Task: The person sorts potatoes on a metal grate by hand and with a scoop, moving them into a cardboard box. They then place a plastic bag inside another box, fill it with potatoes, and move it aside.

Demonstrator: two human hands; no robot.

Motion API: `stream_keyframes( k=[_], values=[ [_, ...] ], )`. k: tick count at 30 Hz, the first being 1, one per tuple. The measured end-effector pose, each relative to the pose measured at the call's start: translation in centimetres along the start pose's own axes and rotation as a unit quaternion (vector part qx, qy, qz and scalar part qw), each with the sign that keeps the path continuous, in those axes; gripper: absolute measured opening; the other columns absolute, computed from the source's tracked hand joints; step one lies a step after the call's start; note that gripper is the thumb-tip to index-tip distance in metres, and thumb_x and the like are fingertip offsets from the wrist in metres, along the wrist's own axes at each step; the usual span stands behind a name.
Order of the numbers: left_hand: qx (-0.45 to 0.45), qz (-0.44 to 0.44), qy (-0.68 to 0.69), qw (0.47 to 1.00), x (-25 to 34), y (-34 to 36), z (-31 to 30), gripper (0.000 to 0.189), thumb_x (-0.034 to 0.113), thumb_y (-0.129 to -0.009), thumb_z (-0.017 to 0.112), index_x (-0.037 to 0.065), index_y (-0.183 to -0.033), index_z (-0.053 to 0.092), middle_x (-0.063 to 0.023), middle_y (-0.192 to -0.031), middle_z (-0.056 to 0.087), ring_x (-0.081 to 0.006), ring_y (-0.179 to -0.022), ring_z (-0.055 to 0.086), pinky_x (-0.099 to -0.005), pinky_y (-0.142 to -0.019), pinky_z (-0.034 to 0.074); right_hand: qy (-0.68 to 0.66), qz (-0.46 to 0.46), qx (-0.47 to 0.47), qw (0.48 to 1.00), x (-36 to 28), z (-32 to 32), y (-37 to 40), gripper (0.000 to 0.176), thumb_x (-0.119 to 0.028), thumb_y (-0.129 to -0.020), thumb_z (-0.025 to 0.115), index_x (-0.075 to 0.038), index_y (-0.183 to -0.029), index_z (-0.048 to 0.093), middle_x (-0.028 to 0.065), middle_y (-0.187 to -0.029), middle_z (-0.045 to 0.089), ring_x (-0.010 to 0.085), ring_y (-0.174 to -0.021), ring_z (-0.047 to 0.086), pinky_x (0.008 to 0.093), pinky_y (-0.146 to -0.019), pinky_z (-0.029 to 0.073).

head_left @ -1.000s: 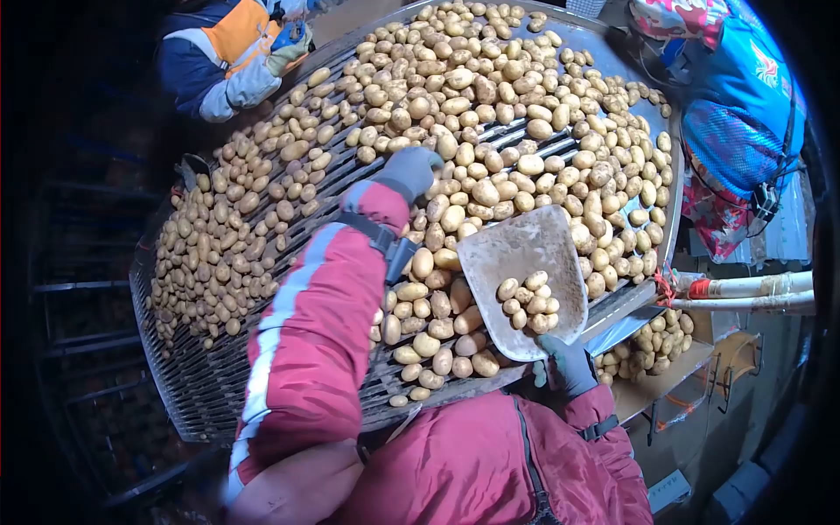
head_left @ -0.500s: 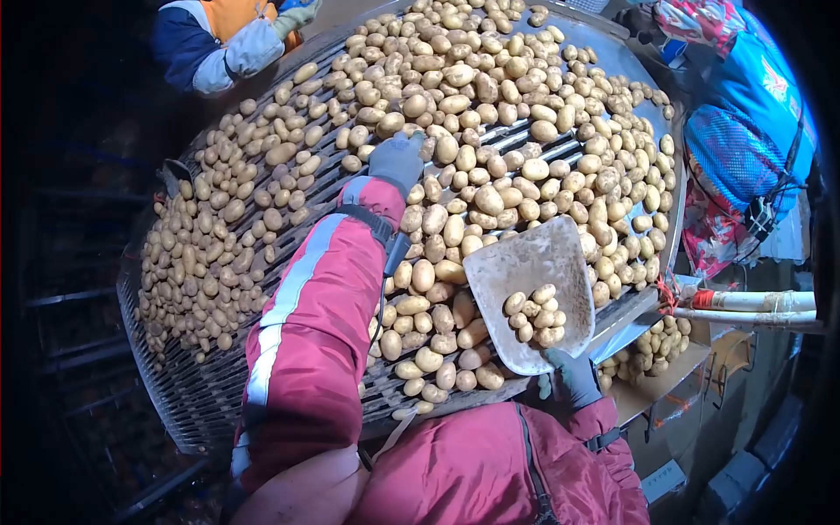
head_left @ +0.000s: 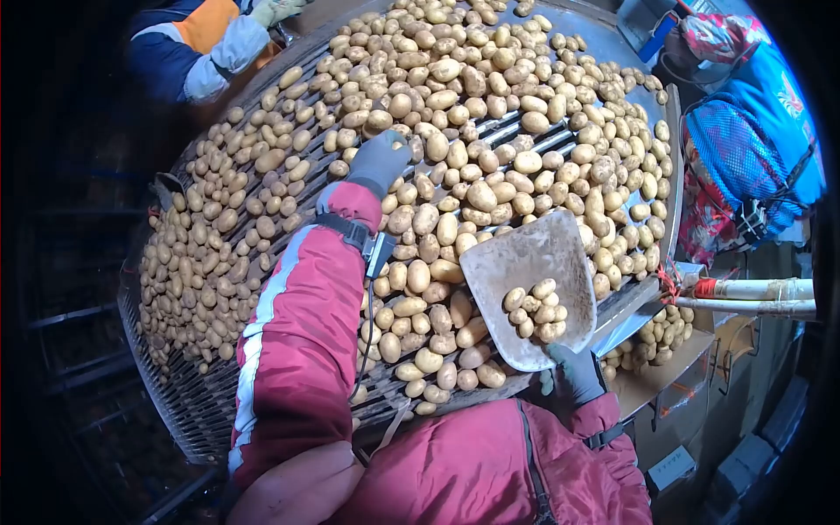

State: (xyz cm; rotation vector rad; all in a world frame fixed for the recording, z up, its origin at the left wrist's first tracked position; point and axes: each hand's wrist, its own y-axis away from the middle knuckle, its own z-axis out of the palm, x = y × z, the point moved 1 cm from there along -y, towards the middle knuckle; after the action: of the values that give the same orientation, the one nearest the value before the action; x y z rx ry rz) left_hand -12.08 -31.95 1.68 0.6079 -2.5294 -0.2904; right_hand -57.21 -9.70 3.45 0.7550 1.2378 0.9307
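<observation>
My left hand (head_left: 378, 163), in a grey glove, is over the slatted table (head_left: 334, 210) among the potatoes (head_left: 480, 196). Its fingers are curled, with a bit of a small potato showing between them. Near the table's front edge, my right hand (head_left: 575, 374), gloved too, is closed on the handle end of a dirty white scoop (head_left: 503, 262). Inside the scoop lies a small pile of potatoes (head_left: 549, 331). The scoop rests over the potatoes at the right front, its wide mouth pointing away from me.
A co-worker's gloved hand (head_left: 273, 10) and blue-orange sleeve are at the upper left. Another person in a blue garment (head_left: 759, 131) stands at the right. White pipes (head_left: 757, 296) jut out at the right edge, above a tray of potatoes (head_left: 654, 339).
My left hand has shifted left and slightly down in view, its fingers more curled. My right hand still holds the scoop. The co-worker's arm at the upper left has moved left and up.
</observation>
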Motion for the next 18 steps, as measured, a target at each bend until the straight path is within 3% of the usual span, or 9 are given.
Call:
stream_keyframes(
  k=[3, 5, 7, 10, 11, 13, 14, 16, 18],
  values=[
    [-0.005, 0.021, -0.037, 0.999, -0.2, -2.0, 2.8, 0.051, 0.046, -0.079, 0.071, 0.012, -0.118, 0.07, -0.02, -0.117, 0.072, -0.0385, -0.111, 0.068, -0.0465, -0.096, 0.054, -0.008, -0.025, -0.003, 1.0, 0.0, 0.2, 0.0, 0.025, -0.012, -0.093, 0.067, 0.002, -0.111, 0.059, 0.0086, -0.068, 0.065, 0.0181, -0.044, 0.06, 0.031, -0.037, 0.046],
    [0.04, 0.037, -0.132, 0.99, 0.1, -2.8, 4.4, 0.054, 0.048, -0.079, 0.072, 0.014, -0.121, 0.069, -0.0201, -0.119, 0.072, -0.0387, -0.112, 0.068, -0.0469, -0.096, 0.054, -0.015, -0.039, -0.007, 0.999, 0.1, 0.2, 0.1, 0.025, -0.012, -0.092, 0.067, 0.003, -0.111, 0.059, 0.0092, -0.068, 0.066, 0.0185, -0.044, 0.06, 0.0311, -0.037, 0.046],
    [0.029, 0.04, -0.106, 0.993, 0.2, -1.9, 3.3, 0.057, 0.047, -0.078, 0.073, 0.011, -0.121, 0.069, -0.0212, -0.121, 0.071, -0.0392, -0.113, 0.068, -0.0473, -0.098, 0.054, 0.0, -0.032, 0.019, 0.999, 0.2, 0.1, -0.2, 0.025, -0.011, -0.092, 0.067, 0.004, -0.111, 0.06, 0.0106, -0.069, 0.067, 0.0194, -0.044, 0.061, 0.0311, -0.037, 0.046],
    [-0.043, 0.067, 0.055, 0.995, -0.1, -0.5, 1.3, 0.067, 0.04, -0.076, 0.081, 0.001, -0.128, 0.065, -0.0211, -0.12, 0.071, -0.0352, -0.11, 0.07, -0.0441, -0.096, 0.054, 0.016, -0.032, 0.009, 0.999, 0.4, -0.3, -0.3, 0.024, -0.011, -0.092, 0.067, 0.004, -0.11, 0.061, 0.0115, -0.069, 0.067, 0.0202, -0.044, 0.061, 0.0316, -0.038, 0.047],
    [-0.013, 0.092, 0.243, 0.965, 0.1, 0.5, 1.5, 0.06, 0.031, -0.08, 0.082, -0.001, -0.128, 0.065, -0.0142, -0.11, 0.073, -0.0214, -0.096, 0.07, -0.0364, -0.078, 0.058, 0.012, -0.033, 0.013, 0.999, 0.2, -0.3, -0.2, 0.024, -0.011, -0.092, 0.067, 0.004, -0.11, 0.061, 0.0115, -0.069, 0.067, 0.0202, -0.044, 0.061, 0.0316, -0.038, 0.047],
    [-0.152, -0.032, 0.448, 0.88, -0.2, 2.2, 1.1, 0.041, 0.024, -0.086, 0.08, 0.001, -0.118, 0.069, -0.0057, -0.096, 0.07, -0.01, -0.078, 0.063, -0.0264, -0.06, 0.052, 0.021, -0.031, 0.0, 0.999, -0.2, 0.1, 0.2, 0.023, -0.011, -0.092, 0.067, 0.003, -0.109, 0.062, 0.0121, -0.069, 0.067, 0.0219, -0.044, 0.062, 0.0322, -0.038, 0.048],
    [-0.154, -0.031, 0.447, 0.881, -0.7, 2.8, 1.4, 0.041, 0.024, -0.086, 0.08, 0.001, -0.118, 0.069, -0.0057, -0.096, 0.07, -0.01, -0.078, 0.063, -0.0264, -0.06, 0.052, 0.004, -0.04, -0.003, 0.999, -0.3, 0.3, 0.4, 0.027, -0.013, -0.091, 0.068, 0.004, -0.111, 0.062, 0.0116, -0.073, 0.068, 0.0214, -0.048, 0.063, 0.0325, -0.042, 0.05],
    [-0.245, -0.047, 0.61, 0.752, -2.0, 4.2, 2.3, 0.027, 0.022, -0.088, 0.079, 0.008, -0.109, 0.071, -0.0017, -0.086, 0.064, -0.0076, -0.065, 0.056, -0.0217, -0.051, 0.044, 0.024, -0.04, -0.002, 0.999, -0.7, 0.3, 0.4, 0.029, -0.014, -0.091, 0.069, 0.004, -0.113, 0.062, 0.0112, -0.077, 0.069, 0.0205, -0.052, 0.065, 0.0323, -0.044, 0.051],
    [-0.224, -0.075, 0.64, 0.731, -1.3, 8.0, 1.9, 0.024, 0.021, -0.089, 0.078, 0.008, -0.107, 0.07, -0.0017, -0.085, 0.063, -0.009, -0.063, 0.056, -0.0219, -0.052, 0.045, 0.014, -0.07, -0.03, 0.997, 0.3, -0.2, -0.3, 0.036, -0.015, -0.089, 0.07, 0.004, -0.118, 0.062, 0.01, -0.086, 0.07, 0.0177, -0.062, 0.067, 0.0328, -0.052, 0.055]
  ],
)
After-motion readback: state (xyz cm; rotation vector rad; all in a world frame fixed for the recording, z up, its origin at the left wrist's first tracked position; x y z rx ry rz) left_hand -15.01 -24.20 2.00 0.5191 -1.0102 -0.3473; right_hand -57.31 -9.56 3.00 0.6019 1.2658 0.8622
